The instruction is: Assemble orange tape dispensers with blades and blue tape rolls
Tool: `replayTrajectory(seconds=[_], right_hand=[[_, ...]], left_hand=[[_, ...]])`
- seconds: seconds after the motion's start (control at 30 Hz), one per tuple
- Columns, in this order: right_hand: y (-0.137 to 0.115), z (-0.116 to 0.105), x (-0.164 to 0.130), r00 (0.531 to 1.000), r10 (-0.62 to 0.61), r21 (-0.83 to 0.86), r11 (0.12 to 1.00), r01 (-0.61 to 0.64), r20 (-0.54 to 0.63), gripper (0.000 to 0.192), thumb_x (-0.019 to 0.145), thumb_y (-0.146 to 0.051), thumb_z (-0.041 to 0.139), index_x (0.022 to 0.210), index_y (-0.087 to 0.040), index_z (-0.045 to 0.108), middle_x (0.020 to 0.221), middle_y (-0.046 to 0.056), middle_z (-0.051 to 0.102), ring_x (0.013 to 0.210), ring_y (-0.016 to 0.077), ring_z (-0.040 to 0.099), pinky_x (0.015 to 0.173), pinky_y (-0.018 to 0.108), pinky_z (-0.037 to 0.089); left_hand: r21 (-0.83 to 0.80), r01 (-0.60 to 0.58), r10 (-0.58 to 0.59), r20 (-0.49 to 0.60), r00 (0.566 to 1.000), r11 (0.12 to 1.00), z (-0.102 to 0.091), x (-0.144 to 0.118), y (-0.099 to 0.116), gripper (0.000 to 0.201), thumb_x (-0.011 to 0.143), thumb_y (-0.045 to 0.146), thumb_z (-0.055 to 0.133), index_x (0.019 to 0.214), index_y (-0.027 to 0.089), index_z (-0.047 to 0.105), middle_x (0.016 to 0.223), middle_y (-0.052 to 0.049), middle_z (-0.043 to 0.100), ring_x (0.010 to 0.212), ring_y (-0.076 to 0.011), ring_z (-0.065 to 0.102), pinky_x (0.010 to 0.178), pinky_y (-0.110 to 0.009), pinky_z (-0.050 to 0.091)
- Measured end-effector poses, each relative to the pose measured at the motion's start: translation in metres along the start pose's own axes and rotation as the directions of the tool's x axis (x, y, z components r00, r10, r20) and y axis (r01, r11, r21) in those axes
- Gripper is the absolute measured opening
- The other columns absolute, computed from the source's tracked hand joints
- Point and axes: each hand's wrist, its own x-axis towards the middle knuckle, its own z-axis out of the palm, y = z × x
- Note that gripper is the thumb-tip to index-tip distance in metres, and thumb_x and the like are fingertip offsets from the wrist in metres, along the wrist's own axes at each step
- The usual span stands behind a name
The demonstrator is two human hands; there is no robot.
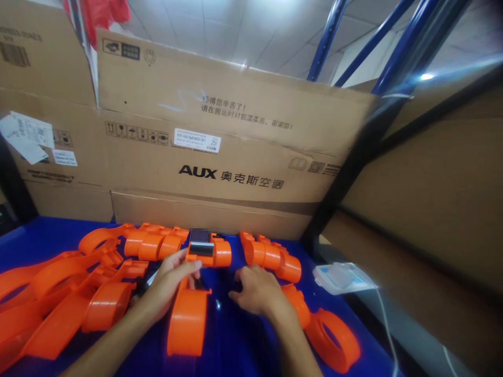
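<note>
Lengthwise, orange dispenser point(187, 319) pointing away.

The left hand point(168, 285) is covering the near part of the orange plastic tape dispenser point(206, 252). The right hand point(257, 290) is hiding whatever its fingertips are touching. The pile of orange plastic dispenser shells point(58, 298) is running off the left edge.
</note>
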Motion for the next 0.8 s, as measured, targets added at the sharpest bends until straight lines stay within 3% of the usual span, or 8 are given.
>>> replayTrajectory(seconds=[0.33, 0.6, 0.7, 0.8], right_hand=[[0.005, 0.003, -0.001, 0.998, -0.054, 0.031, 0.998, 0.054, -0.022, 0.035, 0.078, -0.036, 0.069, 0.109, -0.020, 0.074, 0.107, 0.015, 0.073, 0.101, 0.0328, 0.068, 0.084, 0.040, 0.049], [0.009, -0.001, 0.000, 0.989, -0.089, 0.059, 0.994, 0.097, -0.119, 0.014, 0.080, -0.021, 0.061, 0.085, -0.023, 0.074, 0.091, 0.010, 0.074, 0.090, 0.0278, 0.069, 0.070, 0.032, 0.045], [0.010, -0.007, 0.002, 0.961, -0.104, 0.128, 0.982, 0.140, -0.255, 0.012, 0.082, -0.022, 0.058, 0.078, -0.021, 0.069, 0.084, 0.007, 0.071, 0.082, 0.0237, 0.066, 0.066, 0.029, 0.041], [0.008, -0.009, 0.006, 0.902, -0.110, 0.340, 0.902, 0.267, -0.418, 0.013, 0.086, -0.022, 0.052, 0.077, -0.020, 0.061, 0.077, 0.003, 0.068, 0.073, 0.0194, 0.063, 0.065, 0.027, 0.043]], left_hand=[[0.010, 0.003, -0.003, 0.007, 1.000, 1.000, 0.001, -0.001, 0.001, 0.020, 0.077, 0.035, 0.073, 0.080, 0.018, 0.063, 0.064, 0.003, 0.062, 0.046, -0.0088, 0.054, 0.046, -0.019, 0.039], [-0.003, -0.008, 0.008, 0.017, 1.000, 1.000, 0.001, 0.000, 0.002, 0.023, 0.077, 0.036, 0.074, 0.081, 0.017, 0.063, 0.068, 0.001, 0.064, 0.049, -0.0095, 0.054, 0.048, -0.020, 0.041], [-0.001, -0.008, 0.008, 0.008, 1.000, 1.000, 0.002, -0.001, 0.003, 0.023, 0.076, 0.036, 0.075, 0.080, 0.016, 0.063, 0.069, 0.001, 0.064, 0.049, -0.0095, 0.054, 0.048, -0.020, 0.041], [0.003, -0.007, 0.007, -0.024, 1.000, 1.000, 0.003, -0.001, 0.002, 0.022, 0.078, 0.037, 0.073, 0.077, 0.017, 0.062, 0.066, 0.001, 0.063, 0.048, -0.0095, 0.054, 0.048, -0.020, 0.040]])
